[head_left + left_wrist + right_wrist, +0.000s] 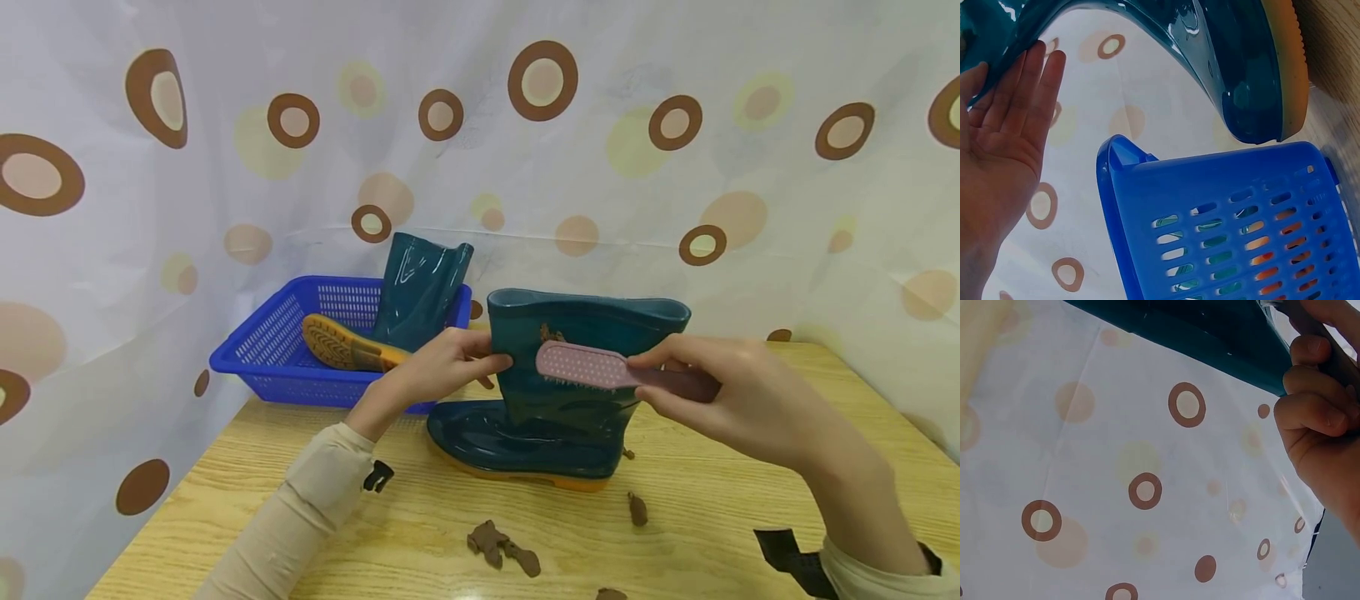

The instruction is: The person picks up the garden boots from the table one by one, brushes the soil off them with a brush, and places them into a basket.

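A dark green rain boot point(551, 421) with a yellow-orange sole stands upright on the wooden table, toe to the left. Brown clay-like dirt point(552, 333) clings to its upper shaft. My left hand point(450, 362) holds the shaft's left edge, thumb on the near side and fingers behind; in the left wrist view those fingers point(1025, 100) reach past the shaft. A pink brush point(581, 364) lies against the shaft just below the dirt, bristles facing the boot. My right hand point(738, 400) grips its handle, and the right wrist view shows the fingers point(1319, 394) curled around it.
Behind to the left, a blue plastic basket point(300, 379) contains another green boot point(420, 292), its patterned sole turned outward. Brown lumps point(491, 542) lie on the table point(720, 525) before the boot, with a smaller lump point(637, 508) near its heel. A spotted curtain point(480, 183) hangs behind.
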Demonstrator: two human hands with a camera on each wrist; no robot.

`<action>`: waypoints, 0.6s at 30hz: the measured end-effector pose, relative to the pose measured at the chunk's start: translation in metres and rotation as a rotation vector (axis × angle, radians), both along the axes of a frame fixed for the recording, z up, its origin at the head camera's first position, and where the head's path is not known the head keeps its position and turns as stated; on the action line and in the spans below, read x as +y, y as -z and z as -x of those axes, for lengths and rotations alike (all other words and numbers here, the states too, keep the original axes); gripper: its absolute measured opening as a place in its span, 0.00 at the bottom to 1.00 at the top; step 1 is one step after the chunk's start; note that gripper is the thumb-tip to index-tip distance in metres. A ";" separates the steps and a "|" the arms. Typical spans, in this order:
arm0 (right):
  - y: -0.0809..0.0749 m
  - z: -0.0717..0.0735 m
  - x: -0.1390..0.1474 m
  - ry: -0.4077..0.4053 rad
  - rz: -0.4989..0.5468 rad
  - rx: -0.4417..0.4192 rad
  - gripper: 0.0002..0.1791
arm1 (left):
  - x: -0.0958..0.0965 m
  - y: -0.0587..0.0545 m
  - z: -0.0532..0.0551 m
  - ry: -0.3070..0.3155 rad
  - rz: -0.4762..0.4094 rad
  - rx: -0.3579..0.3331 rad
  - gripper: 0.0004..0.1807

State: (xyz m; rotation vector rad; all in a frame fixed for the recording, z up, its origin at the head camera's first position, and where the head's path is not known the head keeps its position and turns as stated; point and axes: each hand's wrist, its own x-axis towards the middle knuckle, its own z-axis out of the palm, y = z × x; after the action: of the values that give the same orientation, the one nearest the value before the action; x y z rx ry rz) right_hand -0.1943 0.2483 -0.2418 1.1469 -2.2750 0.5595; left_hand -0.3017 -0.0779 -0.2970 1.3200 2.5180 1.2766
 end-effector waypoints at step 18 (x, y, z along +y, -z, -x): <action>-0.002 0.001 -0.004 -0.003 0.127 0.237 0.14 | 0.000 -0.001 -0.001 0.011 0.007 0.004 0.16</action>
State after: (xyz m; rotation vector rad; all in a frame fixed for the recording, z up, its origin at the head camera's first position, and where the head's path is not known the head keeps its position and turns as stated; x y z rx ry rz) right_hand -0.1952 0.2444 -0.2395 1.0924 -2.0079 0.5310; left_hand -0.3010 -0.0781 -0.2958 1.3338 2.5117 1.2633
